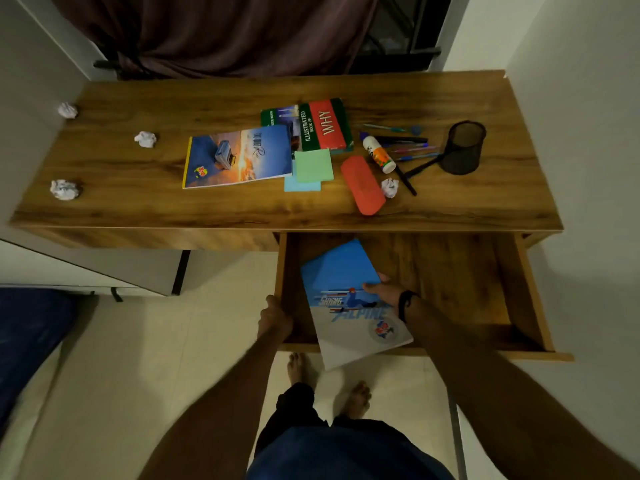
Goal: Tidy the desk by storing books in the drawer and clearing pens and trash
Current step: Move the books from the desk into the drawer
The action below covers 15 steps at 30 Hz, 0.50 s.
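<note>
My right hand (384, 293) grips a blue-and-white notebook (346, 306) that lies tilted over the open drawer (467, 289), its near corner hanging past the drawer front. My left hand (275, 315) is closed on the drawer's left front corner. On the desk (173, 209) lie a blue sunset notebook (256, 157) with a small stapler (224, 154) on it, and a green-and-red "WHY" book (323, 124). Several pens (405, 147) lie beside a black mesh pen cup (464, 147). Crumpled paper balls (64, 189) (145, 138) (68, 110) (390, 187) are scattered about.
Green and blue sticky notes (311, 168), an orange case (363, 184) and a glue bottle (379, 154) lie mid-desk. A curtain (225, 32) hangs behind. White walls close in on the left and right. A dark blue bed (31, 341) stands at the left. My bare feet (301, 368) are on the tile floor.
</note>
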### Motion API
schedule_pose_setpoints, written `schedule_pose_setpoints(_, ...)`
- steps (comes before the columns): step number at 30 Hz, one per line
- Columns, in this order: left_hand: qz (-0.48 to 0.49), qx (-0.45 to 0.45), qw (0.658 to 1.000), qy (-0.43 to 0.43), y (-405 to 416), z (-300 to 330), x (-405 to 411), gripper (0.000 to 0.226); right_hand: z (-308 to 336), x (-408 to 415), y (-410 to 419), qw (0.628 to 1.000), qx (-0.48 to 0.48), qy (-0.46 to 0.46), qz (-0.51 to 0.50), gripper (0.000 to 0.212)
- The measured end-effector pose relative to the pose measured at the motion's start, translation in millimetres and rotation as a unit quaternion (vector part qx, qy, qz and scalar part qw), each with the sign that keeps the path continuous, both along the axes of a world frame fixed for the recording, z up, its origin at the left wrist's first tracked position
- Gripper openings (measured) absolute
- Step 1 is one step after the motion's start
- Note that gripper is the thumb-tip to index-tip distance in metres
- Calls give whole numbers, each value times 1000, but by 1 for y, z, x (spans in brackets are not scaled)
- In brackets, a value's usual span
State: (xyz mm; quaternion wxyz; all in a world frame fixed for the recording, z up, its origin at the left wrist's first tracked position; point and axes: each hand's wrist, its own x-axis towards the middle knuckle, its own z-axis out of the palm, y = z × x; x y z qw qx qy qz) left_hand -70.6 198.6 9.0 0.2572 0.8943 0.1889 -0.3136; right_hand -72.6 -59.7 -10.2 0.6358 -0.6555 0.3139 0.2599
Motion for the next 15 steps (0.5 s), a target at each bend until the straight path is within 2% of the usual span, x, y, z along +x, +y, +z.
schedule_pose_setpoints(6,2,7,1000,13,2,-3,-13,40,-52,15,35,996,-40,-27,-78,62)
schedule_pose_setpoints(10,-12,-5,999,36,8,-4,-12,36,-42,18,69,992,-112,-29,-43,47)
schedule_pose_setpoints(12,-13,-31,998,47,12,-4,-10,31,-56,15,72,986,-155,-49,-29,56)
schedule_pose_setpoints(15,-16,-54,997,56,19,-8,-7,32,-130,26,59,961,-272,-31,-21,80)
